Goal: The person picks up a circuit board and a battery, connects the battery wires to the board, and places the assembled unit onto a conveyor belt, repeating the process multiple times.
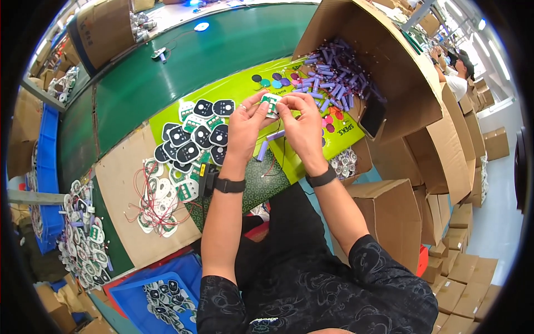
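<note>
My left hand [248,125] grips a small green-and-white circuit board [271,102] between thumb and fingers. At the board's right edge, the fingers of my right hand [301,119] are pinched together; what they hold is hidden. Thin wires hang below the hands, near a purple cylindrical battery [262,151] lying on the mat. Left of my hands is a pile of black-faced white panels [188,151], some turned to show green boards. A large heap of purple batteries [334,75] with leads spills from a tipped cardboard box [384,50] beyond my right hand.
White round parts with red wires [161,203] lie on a cardboard sheet [119,189] at left. A phone [372,118] leans by the box. Blue trays [125,292] with panels stand lower left. Cardboard boxes [384,214] crowd the right. Another person [456,78] sits far right.
</note>
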The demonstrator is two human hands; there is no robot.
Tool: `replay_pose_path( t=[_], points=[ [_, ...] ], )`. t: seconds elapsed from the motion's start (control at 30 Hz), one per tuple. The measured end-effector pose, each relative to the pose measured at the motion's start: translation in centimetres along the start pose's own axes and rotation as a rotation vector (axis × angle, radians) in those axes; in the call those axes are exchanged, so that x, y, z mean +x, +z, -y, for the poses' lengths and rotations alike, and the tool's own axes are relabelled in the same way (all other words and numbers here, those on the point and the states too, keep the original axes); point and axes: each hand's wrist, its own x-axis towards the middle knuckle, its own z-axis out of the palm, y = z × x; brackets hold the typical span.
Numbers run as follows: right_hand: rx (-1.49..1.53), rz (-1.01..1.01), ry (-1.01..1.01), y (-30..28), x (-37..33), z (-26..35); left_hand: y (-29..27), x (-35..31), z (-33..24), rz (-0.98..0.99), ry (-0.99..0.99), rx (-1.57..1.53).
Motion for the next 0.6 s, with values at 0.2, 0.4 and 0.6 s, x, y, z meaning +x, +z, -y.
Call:
replay_pose_path(
  t=[0.2,0.4,0.6],
  points=[
    [0.026,-0.017,0.001,0.16,0.02,0.01,-0.03,-0.06,-0.03,-0.039,-0.001,-0.008],
    [-0.039,-0.022,-0.056,0.35,-0.03,0.13,-0.02,0.01,-0.09,-0.062,0.015,0.052],
    [-0.024,-0.002,-0.122,0.44,0.41,-0.28,0.11,-0.12,-0.4,-0.094,0.033,0.131]
  ],
)
